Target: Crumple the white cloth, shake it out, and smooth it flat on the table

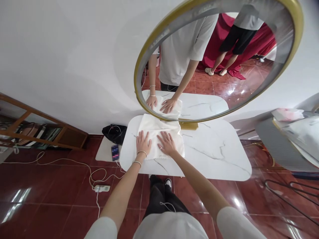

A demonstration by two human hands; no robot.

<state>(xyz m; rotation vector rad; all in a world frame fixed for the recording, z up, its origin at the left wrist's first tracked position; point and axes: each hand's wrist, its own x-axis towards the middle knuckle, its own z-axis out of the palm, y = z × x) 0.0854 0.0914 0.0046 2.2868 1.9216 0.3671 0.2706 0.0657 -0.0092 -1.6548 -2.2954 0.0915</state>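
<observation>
A white cloth (159,126) with a wavy edge lies spread on the white marbled table (206,152), its far edge near the mirror. My left hand (143,143) rests flat on the cloth's left side, fingers stretched away from me. Toward the right side, my right hand (166,142) presses flat on the same cloth with its fingers spread. Two bracelets circle my left wrist, and a ring shows on my right hand. Slight wrinkles run through the cloth around and beyond the hands.
A gold-framed oval mirror (138,66) leans over the table's back and reflects another person standing behind. Left are a black bag (114,133), a power strip (102,188) with cables on the floor, and a wooden shelf (72,137). A grey cabinet (281,142) stands right.
</observation>
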